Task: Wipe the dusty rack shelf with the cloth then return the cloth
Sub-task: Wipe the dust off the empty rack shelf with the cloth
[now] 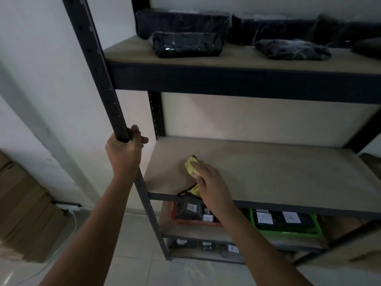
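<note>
Left hand (123, 150) noted wrapped tight around the dark perforated metal front post of the rack (99, 65), fingers curled about its far side, thumb at the near edge. Right hand (210, 185) found laid palm-down, fingers flat and close together, pressing the crumpled yellow cloth (190, 165) against the beige board of the middle rack shelf (278, 174). Cloth located near the front-left part of that board, bunched under the fingertips, with a further fold showing below the palm at the front edge, just beside a black cord or strap (185, 191) of uncertain identity. Remainder of the middle board seen bare. Upper shelf (237, 58) recorded carrying several black plastic-wrapped bundles (185, 44), some stacked toward the rear wall. Beneath, a red plastic basket (191, 220) and a green plastic basket (288, 230) observed side by side, each holding dark items with white paper labels. Brown cardboard boxes (22, 211) seen stacked on the pale tiled floor (144, 271) at far left, against the white wall, with a white cable (66, 242) trailing past them.
</note>
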